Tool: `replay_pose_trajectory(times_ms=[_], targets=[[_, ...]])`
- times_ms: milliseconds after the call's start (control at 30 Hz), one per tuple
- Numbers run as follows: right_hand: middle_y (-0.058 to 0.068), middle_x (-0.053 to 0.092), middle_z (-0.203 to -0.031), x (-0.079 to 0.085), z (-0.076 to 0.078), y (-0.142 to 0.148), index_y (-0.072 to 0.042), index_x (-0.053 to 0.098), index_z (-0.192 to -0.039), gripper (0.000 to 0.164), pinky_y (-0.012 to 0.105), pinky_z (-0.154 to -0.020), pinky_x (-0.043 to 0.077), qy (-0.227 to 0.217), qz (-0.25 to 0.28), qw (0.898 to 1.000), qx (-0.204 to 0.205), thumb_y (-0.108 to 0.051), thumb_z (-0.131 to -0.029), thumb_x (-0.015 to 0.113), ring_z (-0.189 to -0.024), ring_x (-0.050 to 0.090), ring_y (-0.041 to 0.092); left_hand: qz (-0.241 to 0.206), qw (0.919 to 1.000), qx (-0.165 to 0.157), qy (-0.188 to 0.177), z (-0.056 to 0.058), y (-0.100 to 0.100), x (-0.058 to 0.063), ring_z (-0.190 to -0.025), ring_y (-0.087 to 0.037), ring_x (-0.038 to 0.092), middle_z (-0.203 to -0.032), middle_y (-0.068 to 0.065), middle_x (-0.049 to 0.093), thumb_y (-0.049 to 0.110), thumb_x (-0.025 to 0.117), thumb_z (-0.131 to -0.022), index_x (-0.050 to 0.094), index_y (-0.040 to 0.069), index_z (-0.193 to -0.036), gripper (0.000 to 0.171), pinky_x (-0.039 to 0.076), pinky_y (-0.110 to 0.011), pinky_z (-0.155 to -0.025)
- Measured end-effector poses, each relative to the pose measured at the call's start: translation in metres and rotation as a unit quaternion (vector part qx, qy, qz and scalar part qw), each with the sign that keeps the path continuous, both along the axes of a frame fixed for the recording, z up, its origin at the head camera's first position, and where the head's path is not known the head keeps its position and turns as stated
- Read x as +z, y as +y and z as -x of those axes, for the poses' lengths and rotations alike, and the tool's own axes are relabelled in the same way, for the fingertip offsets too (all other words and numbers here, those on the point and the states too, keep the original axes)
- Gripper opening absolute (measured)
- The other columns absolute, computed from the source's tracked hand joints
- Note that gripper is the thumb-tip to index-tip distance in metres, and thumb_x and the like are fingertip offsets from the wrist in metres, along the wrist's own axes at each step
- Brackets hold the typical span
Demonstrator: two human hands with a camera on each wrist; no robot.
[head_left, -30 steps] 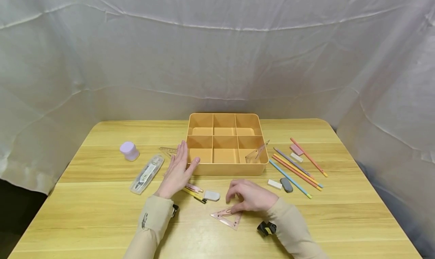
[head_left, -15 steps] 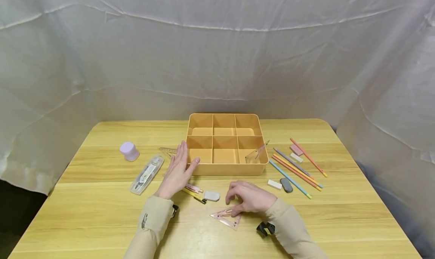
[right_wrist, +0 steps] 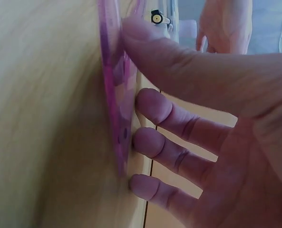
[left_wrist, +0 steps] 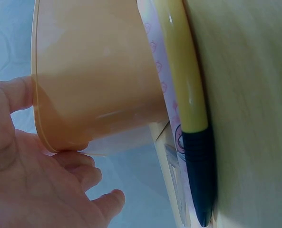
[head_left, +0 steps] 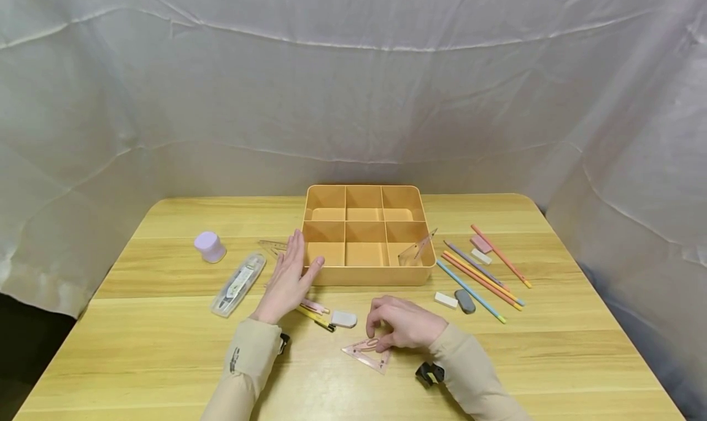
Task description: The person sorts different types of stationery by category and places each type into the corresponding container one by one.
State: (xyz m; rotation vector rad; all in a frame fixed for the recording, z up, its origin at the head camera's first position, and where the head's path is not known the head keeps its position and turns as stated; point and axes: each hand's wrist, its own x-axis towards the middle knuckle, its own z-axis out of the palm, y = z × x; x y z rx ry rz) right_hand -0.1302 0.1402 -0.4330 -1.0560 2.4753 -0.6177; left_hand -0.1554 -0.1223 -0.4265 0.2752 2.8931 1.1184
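Note:
My left hand point(head_left: 284, 286) rests at the left front corner of a yellow-orange divided box point(head_left: 367, 277), fingers extended along its side. In the left wrist view, the thumb touches the rim of the box point(left_wrist: 93, 71). My right hand point(head_left: 409, 323) is over a pink triangular set square point(head_left: 381, 365) near the table's front. In the right wrist view, the thumb lies on the pink set square point(right_wrist: 113, 90) and curled fingertips point(right_wrist: 149, 142) meet its edge. A clear set square point(head_left: 411, 254) leans in the front right compartment. Another clear set square point(head_left: 269, 243) is partly hidden behind my left hand.
A yellow pen point(head_left: 313, 315), a pink pen point(head_left: 317, 306) and a whitish eraser point(head_left: 344, 319) lie before the box. A clear case point(head_left: 239, 284) and a lilac jar point(head_left: 210, 247) stand left. Several pencils point(head_left: 480, 280), a grey eraser point(head_left: 465, 301) and a white eraser point(head_left: 446, 300) lie right.
My right hand has shifted very slightly toward the table's front, its thumb still at the pink set square. The left hand stays at the box corner.

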Motion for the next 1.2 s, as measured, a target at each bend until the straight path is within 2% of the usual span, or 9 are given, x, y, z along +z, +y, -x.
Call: replay_pose_trajectory(times_ms=[300,600,900,1200], targets=[[-0.01,0.056,-0.083,-0.0005,-0.0013,-0.0017,-0.018,0.069,-0.085,0.014,0.017,-0.072,0.042,0.03,-0.012,0.999,0.019,-0.018,-0.079,0.082,-0.079,0.044,0.001,0.001,1.0,0.001,-0.006,0.0004,0.0002,0.0002,-0.158,-0.034,-0.003,-0.169,-0.017,-0.006,0.043,0.038,-0.108,-0.001,-0.004,-0.159,0.079,0.003,-0.059,-0.129],[-0.007,0.061,-0.081,-0.0024,-0.0002,-0.0005,-0.015,0.07,-0.086,0.012,0.017,-0.071,0.046,0.078,0.019,0.996,0.041,-0.016,-0.081,0.081,-0.077,0.05,0.002,-0.002,1.0,0.0,-0.006,0.0002,0.0,0.0004,-0.158,-0.034,-0.003,-0.169,-0.018,-0.006,0.043,0.039,-0.108,-0.001,-0.004,-0.159,0.079,0.003,-0.059,-0.128],[-0.005,0.063,-0.079,-0.0018,0.0025,0.0025,-0.012,0.073,-0.085,0.01,0.016,-0.069,0.048,0.062,0.035,0.997,0.022,-0.012,-0.08,0.081,-0.072,0.051,0.002,0.003,1.0,0.0,-0.007,0.0007,0.0,0.0006,-0.158,-0.037,0.0,-0.169,-0.017,-0.007,0.044,0.038,-0.108,-0.001,-0.004,-0.159,0.08,0.003,-0.059,-0.128],[-0.007,0.06,-0.08,-0.0024,0.0027,0.0006,-0.015,0.072,-0.086,0.019,0.015,-0.067,0.044,0.077,0.022,0.996,0.033,-0.02,-0.074,0.086,-0.071,0.049,0.001,0.003,0.9999,0.001,-0.01,0.0001,0.0,0.002,-0.158,-0.037,0.001,-0.169,-0.018,-0.006,0.043,0.038,-0.108,-0.001,-0.004,-0.158,0.079,0.003,-0.059,-0.128]])
